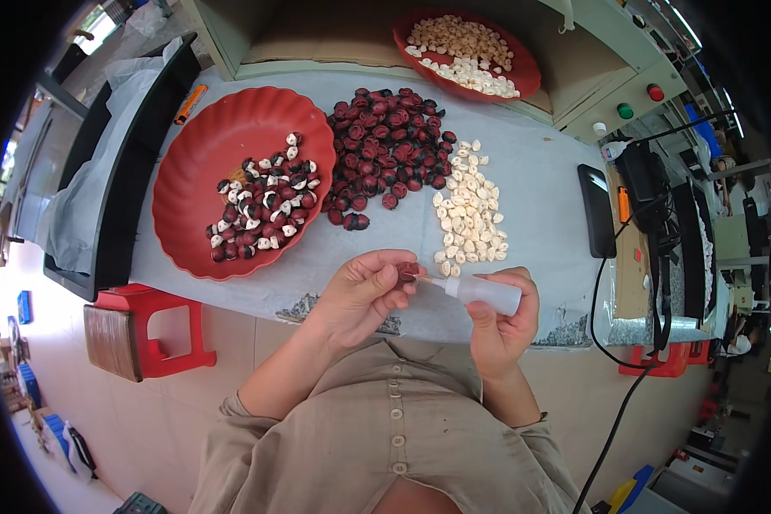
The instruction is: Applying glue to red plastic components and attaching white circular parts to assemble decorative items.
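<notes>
Between the fingertips of my left hand (364, 295) is a small dark red, hollow piece (408, 272), like those in the pile. My right hand (507, 324) is closed round a white squeeze bottle (486, 294), held nearly level. Its thin nozzle points left and reaches the red piece; whether they touch I cannot tell. Beyond my hands lies a heap of dark red and black pieces (385, 146). Right of it, cream-coloured small pieces (473, 214) are spread in a band. A red scalloped plate (188, 188) at the left holds joined red, black and white pieces (270, 201).
A second red plate (531, 73) with cream and tan pieces stands at the back under a pale green housing (604, 94) with buttons. A black tray (137, 184) flanks the left side. At right lie a black phone (595, 210) and cables. A red stool (150, 330) stands below left.
</notes>
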`<state>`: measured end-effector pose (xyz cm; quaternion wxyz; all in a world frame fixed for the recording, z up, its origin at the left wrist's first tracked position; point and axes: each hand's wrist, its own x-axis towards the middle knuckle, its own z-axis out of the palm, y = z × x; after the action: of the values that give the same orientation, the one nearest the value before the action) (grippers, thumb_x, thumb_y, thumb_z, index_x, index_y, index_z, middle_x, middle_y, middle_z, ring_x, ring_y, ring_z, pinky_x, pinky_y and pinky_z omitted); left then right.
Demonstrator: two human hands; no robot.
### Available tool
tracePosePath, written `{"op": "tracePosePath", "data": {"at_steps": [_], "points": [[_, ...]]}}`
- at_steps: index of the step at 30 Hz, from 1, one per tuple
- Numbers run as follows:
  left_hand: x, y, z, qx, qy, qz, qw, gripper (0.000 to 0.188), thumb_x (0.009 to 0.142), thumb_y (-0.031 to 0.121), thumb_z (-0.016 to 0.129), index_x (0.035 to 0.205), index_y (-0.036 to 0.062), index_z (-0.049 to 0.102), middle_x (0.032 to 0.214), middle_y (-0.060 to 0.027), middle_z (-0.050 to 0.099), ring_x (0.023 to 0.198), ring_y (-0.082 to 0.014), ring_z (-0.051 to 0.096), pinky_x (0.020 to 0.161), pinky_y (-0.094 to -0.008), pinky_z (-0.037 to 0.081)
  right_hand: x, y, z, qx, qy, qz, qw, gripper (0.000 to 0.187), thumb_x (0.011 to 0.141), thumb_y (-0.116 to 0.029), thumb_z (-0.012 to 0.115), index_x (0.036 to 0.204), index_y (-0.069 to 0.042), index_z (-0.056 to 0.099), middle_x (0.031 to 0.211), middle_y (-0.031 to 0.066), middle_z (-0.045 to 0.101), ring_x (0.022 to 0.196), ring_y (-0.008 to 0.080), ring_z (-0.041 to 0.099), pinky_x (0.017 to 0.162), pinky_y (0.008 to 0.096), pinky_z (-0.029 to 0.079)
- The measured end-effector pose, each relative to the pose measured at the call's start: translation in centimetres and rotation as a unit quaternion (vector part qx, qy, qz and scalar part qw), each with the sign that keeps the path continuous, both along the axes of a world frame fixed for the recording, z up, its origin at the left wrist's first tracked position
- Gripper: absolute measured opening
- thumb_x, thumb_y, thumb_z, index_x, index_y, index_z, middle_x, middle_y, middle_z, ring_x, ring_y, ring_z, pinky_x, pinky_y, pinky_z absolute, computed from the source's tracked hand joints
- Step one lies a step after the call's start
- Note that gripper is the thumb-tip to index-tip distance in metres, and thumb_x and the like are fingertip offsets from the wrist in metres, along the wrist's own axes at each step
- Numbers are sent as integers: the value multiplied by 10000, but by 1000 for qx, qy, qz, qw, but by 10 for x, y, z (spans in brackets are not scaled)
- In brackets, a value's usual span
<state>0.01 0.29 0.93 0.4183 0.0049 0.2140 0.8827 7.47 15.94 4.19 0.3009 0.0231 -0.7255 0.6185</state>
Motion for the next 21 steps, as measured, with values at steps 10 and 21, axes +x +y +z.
{"op": "tracePosePath", "data": {"at_steps": [10,21], "points": [[1,1,-2,-14,4,2,1000,259,779,143,556,991,1,513,913,-142,557,724,-142,543,583,-181,480,1,0,6,61,0,-3,998,269,708,-110,649,885,2,481,811,95,497,663,154,471,601,230,386],[-1,1,-1,-13,10,-1,1000,267,776,149,562,992,1,508,914,-138,553,733,-143,539,583,-179,470,1,0,10,141,31,-17,989,321,675,-107,677,905,-6,477,799,89,546,654,182,474,586,250,394]]}}
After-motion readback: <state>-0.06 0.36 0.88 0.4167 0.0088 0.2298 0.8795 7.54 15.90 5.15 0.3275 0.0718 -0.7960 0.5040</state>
